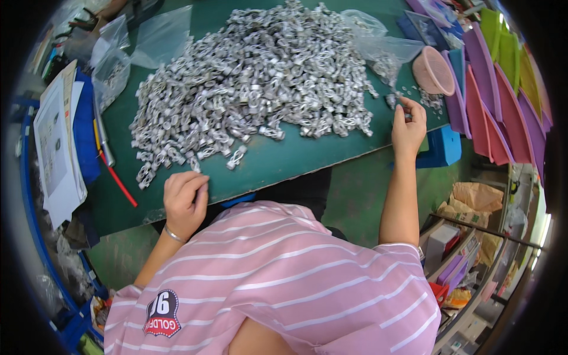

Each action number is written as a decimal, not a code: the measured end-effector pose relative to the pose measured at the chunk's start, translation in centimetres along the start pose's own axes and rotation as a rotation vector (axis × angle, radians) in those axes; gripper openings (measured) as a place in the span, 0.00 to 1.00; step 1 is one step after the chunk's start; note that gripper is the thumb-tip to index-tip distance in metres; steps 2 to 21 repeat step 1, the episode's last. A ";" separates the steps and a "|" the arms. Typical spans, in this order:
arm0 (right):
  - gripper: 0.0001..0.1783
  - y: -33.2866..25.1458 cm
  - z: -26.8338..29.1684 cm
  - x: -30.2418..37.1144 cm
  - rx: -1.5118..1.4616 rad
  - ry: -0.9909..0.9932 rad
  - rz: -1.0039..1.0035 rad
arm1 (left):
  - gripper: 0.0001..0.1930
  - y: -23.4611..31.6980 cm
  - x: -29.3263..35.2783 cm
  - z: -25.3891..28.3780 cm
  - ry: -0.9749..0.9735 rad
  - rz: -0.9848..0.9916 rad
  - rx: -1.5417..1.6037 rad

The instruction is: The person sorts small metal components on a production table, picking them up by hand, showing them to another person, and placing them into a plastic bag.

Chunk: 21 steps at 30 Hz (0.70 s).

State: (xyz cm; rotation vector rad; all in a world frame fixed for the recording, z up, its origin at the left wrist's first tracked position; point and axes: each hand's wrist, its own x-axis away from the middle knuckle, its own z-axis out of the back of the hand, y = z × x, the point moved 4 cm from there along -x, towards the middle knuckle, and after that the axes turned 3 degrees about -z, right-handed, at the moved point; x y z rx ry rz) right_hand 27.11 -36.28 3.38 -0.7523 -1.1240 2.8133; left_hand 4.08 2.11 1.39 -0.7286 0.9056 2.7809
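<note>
A large heap of small silver metal fittings (254,77), each with a looped part and a ringed end, covers much of the green table (284,155). At the heap's front left, my left hand (186,201) rests by the table's near edge with its fingers curled together. A loose fitting (236,157) lies just beyond it to the right. My right hand (409,127) is raised over the table's right end, closed, its fingertips close to a small dark grey piece (391,100). The curled fingers hide whatever either hand may hold.
A pink round basket (433,71) stands beyond my right hand, with small loose bits (431,100) below it. Coloured plastic bins (494,106) are stacked at the right. Clear plastic bags (161,36) lie behind the heap. Papers (54,142) and a red-tipped rod (122,186) are at the left.
</note>
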 end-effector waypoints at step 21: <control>0.09 -1.9 -0.6 0.9 -0.068 -0.132 0.006 | 0.09 0.1 -0.2 0.0 -0.038 -0.018 -0.005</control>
